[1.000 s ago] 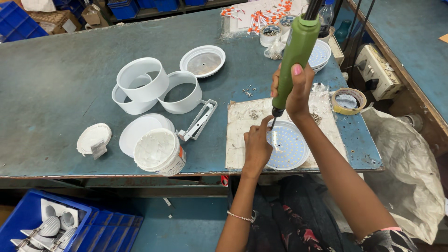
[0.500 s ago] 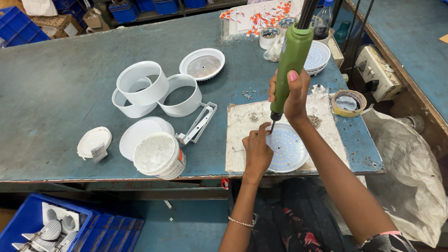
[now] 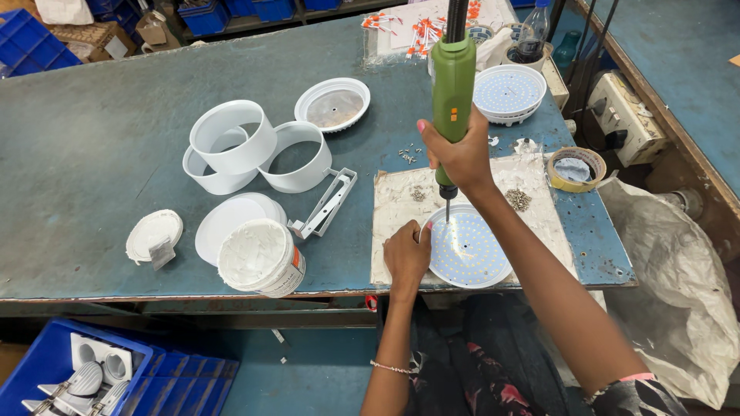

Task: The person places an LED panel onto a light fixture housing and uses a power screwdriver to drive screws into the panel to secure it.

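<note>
One round white LED disc (image 3: pixel 469 248) is lying on a pale mat (image 3: pixel 401 208) at the near table edge, the left hand (image 3: pixel 406 257) pressing its rim with curled fingers while the right hand (image 3: pixel 461 156) is gripping an upright green electric screwdriver (image 3: pixel 452 81), with loose screws (image 3: pixel 517 199) and white rings (image 3: pixel 233 137) lying nearby.

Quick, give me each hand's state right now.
Left hand: closed, pressing the edge of the round LED board.
Right hand: closed around the green electric screwdriver.

Worn teal workbench (image 3: pixel 116 169), blue floor (image 3: pixel 678 46)
</note>
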